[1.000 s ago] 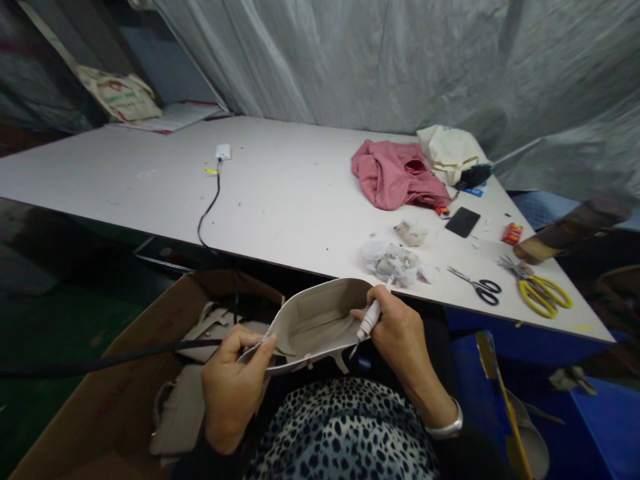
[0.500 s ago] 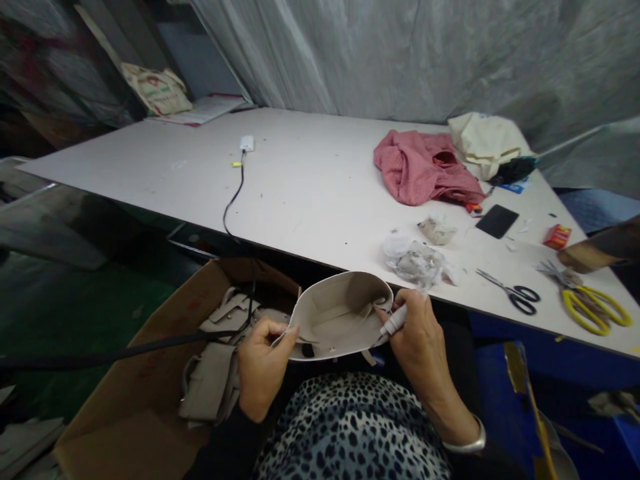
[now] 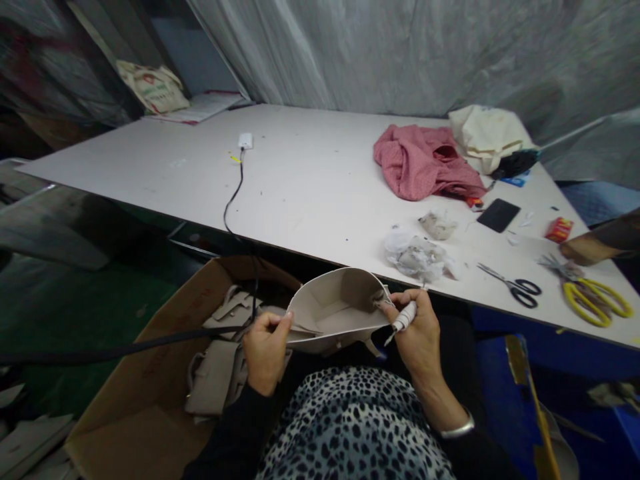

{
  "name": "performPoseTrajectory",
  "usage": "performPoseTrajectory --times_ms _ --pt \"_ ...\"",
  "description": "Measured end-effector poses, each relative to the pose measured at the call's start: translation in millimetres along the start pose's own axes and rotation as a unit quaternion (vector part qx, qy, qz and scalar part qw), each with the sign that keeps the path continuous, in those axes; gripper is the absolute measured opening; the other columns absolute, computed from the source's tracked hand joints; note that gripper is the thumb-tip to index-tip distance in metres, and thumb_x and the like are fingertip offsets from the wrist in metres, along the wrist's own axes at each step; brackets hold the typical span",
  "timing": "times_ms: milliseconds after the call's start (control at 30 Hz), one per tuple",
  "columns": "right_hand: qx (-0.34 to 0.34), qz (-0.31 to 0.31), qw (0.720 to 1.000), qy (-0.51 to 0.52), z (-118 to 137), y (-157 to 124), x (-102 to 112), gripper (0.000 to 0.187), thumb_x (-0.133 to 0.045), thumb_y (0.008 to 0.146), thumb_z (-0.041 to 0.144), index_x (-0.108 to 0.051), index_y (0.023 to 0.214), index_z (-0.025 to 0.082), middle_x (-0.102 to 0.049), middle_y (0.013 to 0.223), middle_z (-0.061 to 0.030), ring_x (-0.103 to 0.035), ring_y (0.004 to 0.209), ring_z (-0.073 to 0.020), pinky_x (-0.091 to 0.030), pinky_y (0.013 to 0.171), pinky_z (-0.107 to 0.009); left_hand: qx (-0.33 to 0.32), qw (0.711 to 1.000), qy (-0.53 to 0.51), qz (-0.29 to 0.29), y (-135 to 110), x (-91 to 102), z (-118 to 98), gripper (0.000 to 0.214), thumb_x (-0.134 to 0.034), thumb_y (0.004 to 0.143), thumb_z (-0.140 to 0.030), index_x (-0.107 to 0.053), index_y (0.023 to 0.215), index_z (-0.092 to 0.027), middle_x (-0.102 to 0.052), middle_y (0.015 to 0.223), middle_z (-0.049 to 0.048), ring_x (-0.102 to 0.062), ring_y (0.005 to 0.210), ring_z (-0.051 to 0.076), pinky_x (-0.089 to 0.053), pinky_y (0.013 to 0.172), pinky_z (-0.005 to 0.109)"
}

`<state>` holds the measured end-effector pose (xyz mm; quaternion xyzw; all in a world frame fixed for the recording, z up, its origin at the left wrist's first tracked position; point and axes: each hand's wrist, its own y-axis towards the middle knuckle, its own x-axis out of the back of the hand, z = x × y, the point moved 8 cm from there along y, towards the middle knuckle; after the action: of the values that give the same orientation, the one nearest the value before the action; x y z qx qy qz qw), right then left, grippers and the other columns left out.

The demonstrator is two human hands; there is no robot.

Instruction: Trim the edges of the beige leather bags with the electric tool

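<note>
A beige handbag (image 3: 345,315) is held with its mouth open and facing up, in front of my lap below the table edge. My left hand (image 3: 266,348) is closed on its left rim, thumb on top. At the right end, the fingers of my right hand (image 3: 419,333) pinch the rim. That hand also grips a tool with a white-wrapped handle (image 3: 405,316); its thin tip points down and left, outside the bag, and its exact kind is unclear. A strap (image 3: 373,348) hangs under the bag's right side.
Left of me a cardboard box (image 3: 145,373) holds several beige bags (image 3: 213,379); a black cable (image 3: 125,350) crosses it. On the table (image 3: 300,180) lie crumpled plastic (image 3: 417,257), black scissors (image 3: 515,287), yellow-handled scissors (image 3: 593,300) and pink cloth (image 3: 415,160). Another person's hand (image 3: 587,249) rests at right.
The bag's mouth has tilted, with its front rim higher. The white-handled tool has swung, and its thin tip now shows outside the bag. The other person's hand has come further into view.
</note>
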<state>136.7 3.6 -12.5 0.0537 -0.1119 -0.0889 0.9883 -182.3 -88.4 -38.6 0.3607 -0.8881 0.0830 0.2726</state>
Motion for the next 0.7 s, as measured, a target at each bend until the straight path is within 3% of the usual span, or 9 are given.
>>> performPoseTrajectory --times_ms 133,300,400,500,533,600,700 --pt "0.023 -0.019 1.0 -0.003 12.3 -2.6 6.0 0.032 -0.078 0.085 0.041 -0.051 0.089 0.023 -0.071 0.089 -0.0019 -0.068 0.078 -0.0196 -0.053 0.074 -0.032 -0.04 0.998 0.007 0.049 -4.1 2.7 -8.9 0.031 -0.069 0.085 -0.042 -0.06 0.065 -0.019 -0.058 0.061 -0.0037 -0.054 0.06 0.014 -0.04 0.061 0.024" --pt "0.04 -0.026 0.999 0.024 31.5 -2.3 17.5 0.032 -0.08 0.084 0.035 -0.051 0.086 0.023 -0.073 0.092 -0.003 -0.07 0.08 -0.0195 -0.054 0.072 -0.031 -0.179 0.976 0.012 0.127 3.3 18.4 -34.1 0.036 -0.063 0.092 -0.032 -0.053 0.059 -0.019 -0.053 0.062 -0.0024 -0.053 0.061 0.013 -0.042 0.065 0.025" --pt "0.046 -0.001 0.997 0.057 45.0 -3.2 16.9 0.032 -0.082 0.083 0.03 -0.051 0.086 0.023 -0.074 0.092 -0.0021 -0.07 0.079 -0.018 -0.055 0.071 -0.028 -0.245 0.965 -0.017 0.096 20.9 33.5 -51.7 0.025 -0.063 0.093 -0.028 -0.062 0.071 -0.018 -0.061 0.074 0.0011 -0.06 0.074 0.016 -0.047 0.075 0.028" --pt "0.051 0.048 0.994 0.079 61.2 -5.7 9.1 0.03 -0.081 0.083 0.024 -0.051 0.086 0.023 -0.074 0.09 -0.0003 -0.069 0.078 -0.0156 -0.055 0.07 -0.026 -0.318 0.938 -0.1 0.093 37.8 34.7 -89.3 0.009 -0.07 0.089 -0.026 -0.07 0.093 -0.018 -0.066 0.096 0.0063 -0.064 0.094 0.021 -0.05 0.087 0.033" --pt "0.052 0.065 0.993 0.088 66.5 -6.6 5.6 0.03 -0.081 0.083 0.023 -0.051 0.086 0.023 -0.074 0.09 0.0001 -0.069 0.078 -0.0151 -0.055 0.07 -0.025 -0.341 0.923 -0.126 0.128 41.1 27.1 -107.1 0.015 -0.073 0.088 -0.026 -0.071 0.1 -0.018 -0.066 0.104 0.0082 -0.064 0.102 0.023 -0.051 0.091 0.035" --pt "0.049 0.096 0.988 0.111 74.3 -7.6 -1.5 0.029 -0.079 0.084 0.022 -0.051 0.085 0.023 -0.074 0.089 0.0005 -0.069 0.077 -0.0147 -0.055 0.07 -0.024 -0.379 0.877 -0.145 0.256 40.4 -0.7 -147.1 0.029 -0.076 0.086 -0.028 -0.072 0.113 -0.018 -0.067 0.116 0.0113 -0.063 0.113 0.026 -0.05 0.099 0.038" --pt "0.05 0.131 0.982 0.129 78.0 -6.1 -10.3 0.027 -0.077 0.087 0.021 -0.05 0.084 0.023 -0.076 0.089 0.0002 -0.069 0.075 -0.0145 -0.055 0.069 -0.024 -0.406 0.779 -0.118 0.463 23.8 -49.3 -197.1 0.041 -0.079 0.084 -0.03 -0.072 0.123 -0.019 -0.071 0.124 0.0124 -0.064 0.118 0.028 -0.048 0.105 0.039"
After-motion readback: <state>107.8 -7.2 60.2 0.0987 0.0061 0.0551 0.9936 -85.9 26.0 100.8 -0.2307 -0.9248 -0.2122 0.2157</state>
